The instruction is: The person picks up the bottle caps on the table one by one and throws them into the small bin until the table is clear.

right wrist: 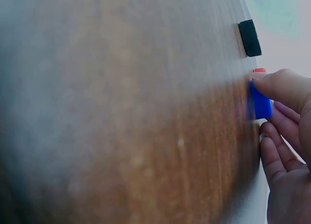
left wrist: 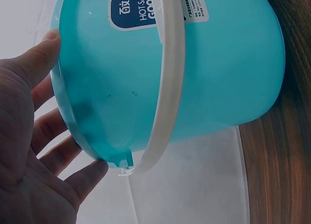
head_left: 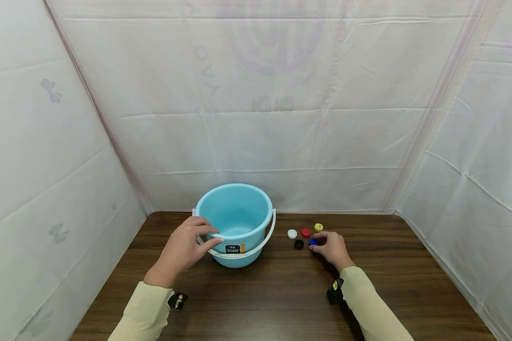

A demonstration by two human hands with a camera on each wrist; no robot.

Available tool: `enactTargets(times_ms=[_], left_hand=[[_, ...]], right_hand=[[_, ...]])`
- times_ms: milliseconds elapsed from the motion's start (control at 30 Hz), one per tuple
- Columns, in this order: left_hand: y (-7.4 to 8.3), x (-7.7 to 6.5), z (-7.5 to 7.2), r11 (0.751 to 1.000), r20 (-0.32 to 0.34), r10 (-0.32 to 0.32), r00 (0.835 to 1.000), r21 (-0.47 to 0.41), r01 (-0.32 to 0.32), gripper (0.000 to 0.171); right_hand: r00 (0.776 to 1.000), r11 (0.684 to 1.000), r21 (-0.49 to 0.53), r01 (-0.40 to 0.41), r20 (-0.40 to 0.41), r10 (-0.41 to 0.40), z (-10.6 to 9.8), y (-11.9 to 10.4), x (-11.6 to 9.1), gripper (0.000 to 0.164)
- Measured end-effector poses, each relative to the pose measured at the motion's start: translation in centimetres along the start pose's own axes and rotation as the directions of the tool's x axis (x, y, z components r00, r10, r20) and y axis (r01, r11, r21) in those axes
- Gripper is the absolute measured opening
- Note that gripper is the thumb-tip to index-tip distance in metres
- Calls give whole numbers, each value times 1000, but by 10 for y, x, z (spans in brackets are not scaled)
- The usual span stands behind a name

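A light blue bucket (head_left: 256, 240) with a white handle (left wrist: 171, 78) stands upright on the table. My left hand (head_left: 183, 246) holds its near left rim, thumb on the outer side and the fingers behind the rim in the left wrist view. To the right, my right hand (head_left: 333, 249) pinches a blue bottle cap (right wrist: 261, 103) between thumb and fingers, low at the tabletop. Close by lie a black cap (head_left: 298, 244), a white cap (head_left: 292, 234), a red cap (head_left: 305, 232) and a yellow cap (head_left: 318, 227).
The dark wooden table (head_left: 256, 303) reaches back to a hanging white sheet (head_left: 256, 142). More white sheeting encloses the left and right sides. The bucket's handle hangs down across its front, over the label (left wrist: 133, 10).
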State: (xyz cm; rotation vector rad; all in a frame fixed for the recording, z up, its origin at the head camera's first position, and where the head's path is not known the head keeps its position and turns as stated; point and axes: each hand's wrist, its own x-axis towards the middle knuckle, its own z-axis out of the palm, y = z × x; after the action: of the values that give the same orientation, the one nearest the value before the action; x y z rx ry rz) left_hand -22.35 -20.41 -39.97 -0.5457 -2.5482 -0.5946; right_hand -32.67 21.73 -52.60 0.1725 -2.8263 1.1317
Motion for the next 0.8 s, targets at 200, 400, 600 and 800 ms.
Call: enactTargets(times_ms=[200,400,600,800], left_hand=[[0,-1,0,1000,3,-5,1000,-7,5,24],[-1,-1,0,1000,5,-7,1000,-10,7,24],[-1,-1,0,1000,2,-6,1000,-5,6,24],[-2,-1,0,1000,3,-3,1000,-1,3,23]], right_hand=[[1000,1000,-7,-9,7,9,0,-1,0,28],[1000,1000,-9,-20,10,20,0,-2,0,27],[1000,1000,-1,-23,5,23,0,-1,0,26],[1000,1000,11,-14,-1,14,1,0,-1,26]])
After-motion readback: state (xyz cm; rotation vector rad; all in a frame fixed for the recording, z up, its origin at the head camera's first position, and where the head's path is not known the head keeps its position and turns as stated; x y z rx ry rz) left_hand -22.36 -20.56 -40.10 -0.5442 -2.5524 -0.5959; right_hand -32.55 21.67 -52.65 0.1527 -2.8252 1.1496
